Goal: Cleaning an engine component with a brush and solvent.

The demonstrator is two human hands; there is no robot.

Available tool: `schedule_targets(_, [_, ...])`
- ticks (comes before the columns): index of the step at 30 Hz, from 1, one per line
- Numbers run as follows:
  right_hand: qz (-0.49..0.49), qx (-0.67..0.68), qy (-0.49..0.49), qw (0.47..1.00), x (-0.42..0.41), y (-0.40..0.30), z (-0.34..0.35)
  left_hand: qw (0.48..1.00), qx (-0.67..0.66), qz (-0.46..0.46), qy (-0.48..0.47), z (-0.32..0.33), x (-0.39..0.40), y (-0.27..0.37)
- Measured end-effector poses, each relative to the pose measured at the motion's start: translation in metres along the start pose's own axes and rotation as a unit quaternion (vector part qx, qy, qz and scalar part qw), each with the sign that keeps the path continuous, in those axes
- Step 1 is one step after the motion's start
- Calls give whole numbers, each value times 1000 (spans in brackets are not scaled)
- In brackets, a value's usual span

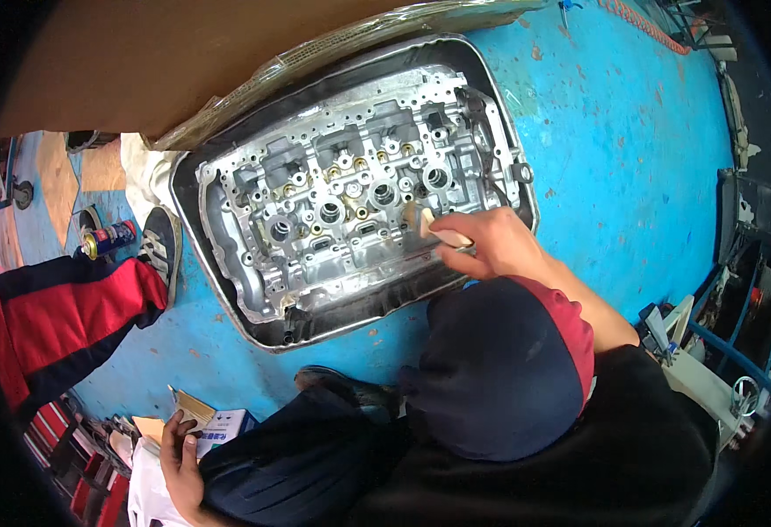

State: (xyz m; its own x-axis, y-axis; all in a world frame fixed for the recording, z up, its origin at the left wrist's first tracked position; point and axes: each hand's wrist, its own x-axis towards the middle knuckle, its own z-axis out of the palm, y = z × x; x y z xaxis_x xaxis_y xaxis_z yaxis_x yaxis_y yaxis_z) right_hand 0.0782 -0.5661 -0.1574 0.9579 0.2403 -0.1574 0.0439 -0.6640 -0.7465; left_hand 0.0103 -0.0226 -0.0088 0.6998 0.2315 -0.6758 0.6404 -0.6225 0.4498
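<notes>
An aluminium engine cylinder head (pixel 352 191) lies in a large black tray (pixel 352 325), its ports and bolt holes facing up. My right hand (pixel 491 244) grips the pale handle of a small brush (pixel 425 221). The blurred bristles are at the cylinder head's near side, right of its middle, beside the round bores. At the lower left, my left hand (pixel 184 454) holds nothing; its fingers are dark with grime and somewhat spread beside my navy trouser leg. Just beyond it are a blue and white box (pixel 224 427) and a brown piece of cardboard (pixel 194 408).
A large cardboard sheet (pixel 161 59) overhangs the tray's far edge. Another person's red and navy trouser leg (pixel 82 309) and shoe (pixel 161 244) are at the left, near a spray can (pixel 110 239) lying down. Metal racks (pixel 734 342) stand right. An orange coiled hose (pixel 645 26) lies on the blue floor.
</notes>
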Motion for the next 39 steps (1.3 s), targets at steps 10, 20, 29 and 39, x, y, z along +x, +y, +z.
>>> schedule_targets(10, [-45, -126, 50, 990, -1, 19, 24, 1000, -28, 12, -1, -1, 3, -4])
schedule_targets(20, [-19, -126, 64, 990, 11, 11, 28, 1000, -25, 18, -4, -3, 4, -10])
schedule_targets(29, [1, -160, 26, 987, 13, 12, 30, 1000, -15, 15, -7, -2, 9, -4])
schedule_targets(39, [-32, -198, 54, 978, 20, 11, 31, 1000, -12, 10, -13, -7, 6, -2])
